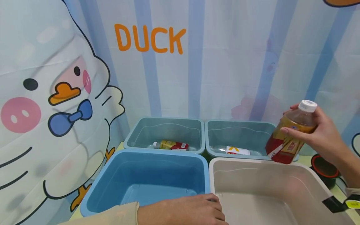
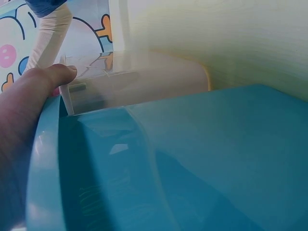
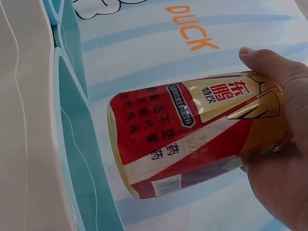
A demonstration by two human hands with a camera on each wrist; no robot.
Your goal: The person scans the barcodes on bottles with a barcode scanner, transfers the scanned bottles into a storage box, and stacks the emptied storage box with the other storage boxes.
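In the head view my right hand point(image 1: 323, 131) grips a drink bottle point(image 1: 292, 137) with a white cap and a red and yellow label. The bottle tilts, cap up, above the back edge of the beige bin point(image 1: 253, 162). In the right wrist view the same bottle point(image 3: 192, 134) shows its label, with my thumb along one side. My left hand point(image 1: 194, 209) rests low in the head view, at the meeting rims of the blue bin point(image 1: 152, 152) and the beige bin. Its thumb point(image 2: 55, 77) lies by the blue rim in the left wrist view; most fingertips are hidden.
Two smaller teal bins stand behind: the left bin point(image 1: 168, 119) holds a red and yellow bottle point(image 1: 171, 145), the right bin point(image 1: 239, 122) a white-labelled bottle point(image 1: 237, 151). A dark round container point(image 1: 324, 168) stands at the right. A duck-print curtain point(image 1: 219, 62) hangs behind.
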